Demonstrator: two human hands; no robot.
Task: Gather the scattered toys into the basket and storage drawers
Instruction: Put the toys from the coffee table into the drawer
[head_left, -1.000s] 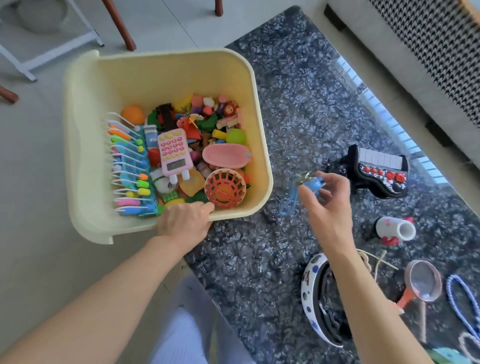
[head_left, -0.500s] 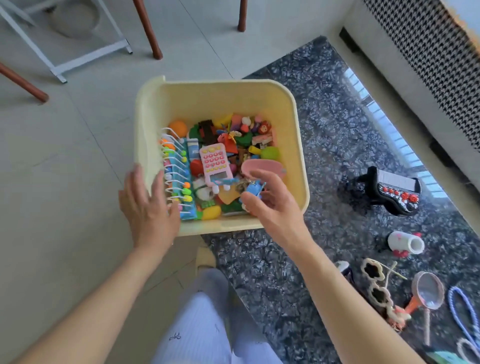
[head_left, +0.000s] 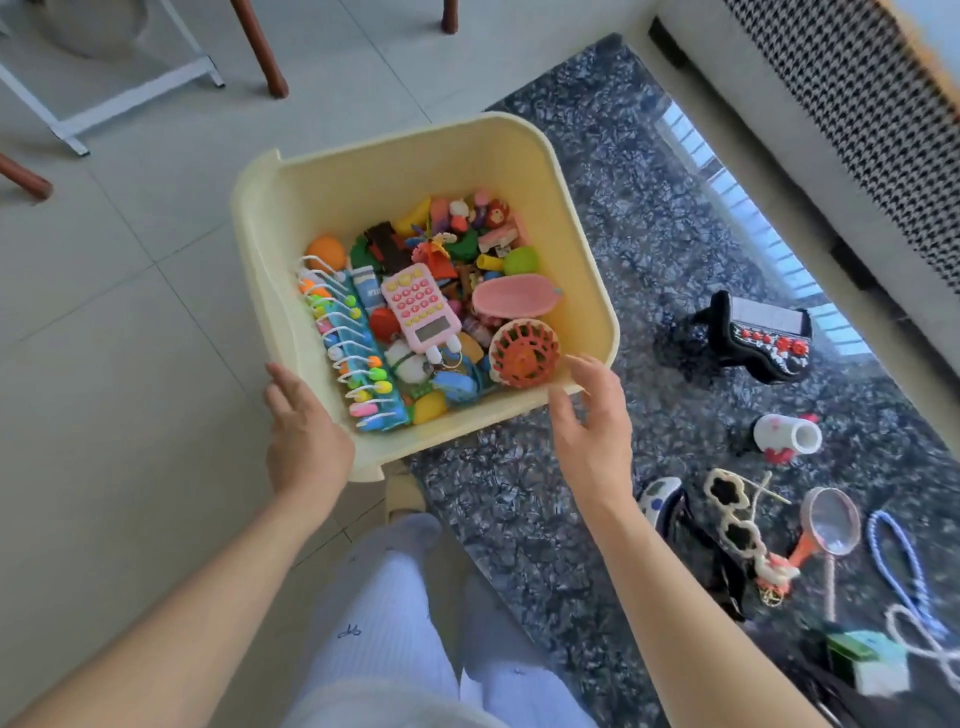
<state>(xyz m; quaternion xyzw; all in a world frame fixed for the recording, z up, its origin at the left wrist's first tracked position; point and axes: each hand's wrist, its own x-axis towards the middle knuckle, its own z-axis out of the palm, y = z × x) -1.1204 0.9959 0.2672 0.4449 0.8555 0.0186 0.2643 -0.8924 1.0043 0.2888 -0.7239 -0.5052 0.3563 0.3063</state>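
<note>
1. The left hand (head_left: 306, 441) reaches up from the lower left of the frame, forearm bare. It lies against the near left corner of the basket (head_left: 332, 202), fingers straight and together along the outside of the rim, clasping nothing.
2. The right hand (head_left: 592, 431) comes up from the lower right, palm turned toward the basket, fingers spread and relaxed. They are released and empty, the tips at the near right rim; whether they touch it I cannot tell.
3. The basket is pale yellow smooth plastic, squarish with rounded corners and tall walls. It sits in the centre of the frame, partly on grey floor tiles and partly on a dark mottled mat (head_left: 623, 208).
4. Inside it lies a heap of small bright toys: a pink toy calculator (head_left: 421, 306), an orange round latticed ball (head_left: 524, 353), a pink oval piece (head_left: 514, 296) and a bead frame (head_left: 353, 353) with white wire loops along the left wall.
5. On the mat at the right of the frame lie a black toy piano (head_left: 763, 332), a white cylinder (head_left: 787, 434), flower-shaped sunglasses (head_left: 735, 514), a pink-rimmed magnifying glass (head_left: 828, 522) and a blue bead string (head_left: 898, 561).
6. White ribbed trousers (head_left: 374, 613) fill the bottom centre.
</note>
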